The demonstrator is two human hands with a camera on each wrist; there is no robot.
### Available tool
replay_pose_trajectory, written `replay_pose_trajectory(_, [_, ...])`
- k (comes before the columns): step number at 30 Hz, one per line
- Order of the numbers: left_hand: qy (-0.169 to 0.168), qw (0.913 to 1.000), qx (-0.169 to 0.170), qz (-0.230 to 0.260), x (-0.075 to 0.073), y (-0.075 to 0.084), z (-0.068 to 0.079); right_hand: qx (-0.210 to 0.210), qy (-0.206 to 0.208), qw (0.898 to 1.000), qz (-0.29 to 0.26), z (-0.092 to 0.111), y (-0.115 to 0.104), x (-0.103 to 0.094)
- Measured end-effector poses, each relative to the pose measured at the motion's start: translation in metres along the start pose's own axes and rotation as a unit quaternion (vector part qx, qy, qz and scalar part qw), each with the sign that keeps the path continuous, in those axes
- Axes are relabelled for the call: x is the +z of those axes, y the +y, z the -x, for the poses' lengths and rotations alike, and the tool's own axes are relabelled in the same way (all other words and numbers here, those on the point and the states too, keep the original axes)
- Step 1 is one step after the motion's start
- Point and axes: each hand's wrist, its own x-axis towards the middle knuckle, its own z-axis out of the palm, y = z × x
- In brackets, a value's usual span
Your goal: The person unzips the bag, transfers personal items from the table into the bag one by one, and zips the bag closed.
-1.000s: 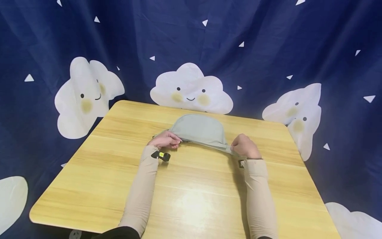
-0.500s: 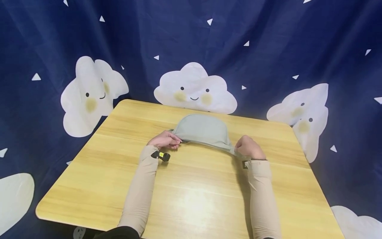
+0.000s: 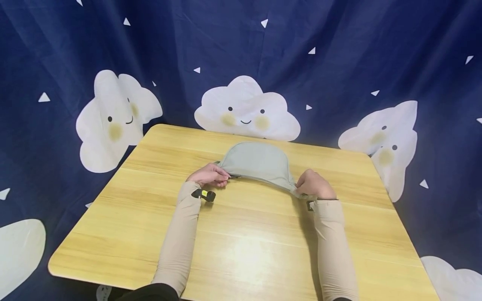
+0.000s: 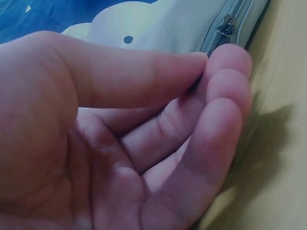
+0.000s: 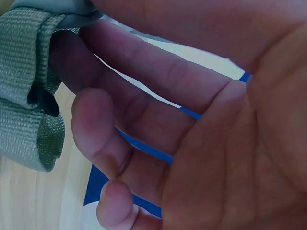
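Note:
A pale grey-green waist bag (image 3: 257, 161) with a rounded top edge stands near the far side of the table. My left hand (image 3: 209, 175) pinches its left corner between thumb and fingertips, at the end of the zip. In the left wrist view, the metal zip slider (image 4: 226, 28) lies just beyond those fingertips. My right hand (image 3: 315, 184) pinches the bag's right end, its thumb above and fingers beneath. A folded green webbing strap (image 5: 21, 72) with a small dark piece hangs beside the right fingers in the right wrist view. The bag's back is hidden.
The light wooden table (image 3: 124, 225) has rounded corners. A dark blue curtain (image 3: 180, 33) with white clouds and triangles hangs behind and around it. A black wrist camera (image 3: 206, 195) sits at the left sleeve cuff.
The bag's right end has drawn out toward the right hand, and its lower edge now runs smoother. Both hands keep their hold. The whole head view has shifted slightly.

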Motion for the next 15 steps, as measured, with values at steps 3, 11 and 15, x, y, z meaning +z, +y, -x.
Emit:
replay_pose_trajectory(3, [0.0,1.0,-0.004,0.002,0.0001,0.0004,0.0,0.004,-0.001,1.0,0.001,0.0,-0.0009,0.0004])
replay_pose_trajectory(11, [-0.002,0.9999,-0.014,0.008,0.001,0.0041,0.0004,-0.005,-0.005,1.0,-0.006,0.0012,-0.001,-0.0012])
replay_pose_trajectory(15, [-0.002,0.9999,-0.011,0.009,0.0005,0.0048,0.0017,-0.011,-0.004,1.0,-0.007,0.0009,0.0009,-0.0013])
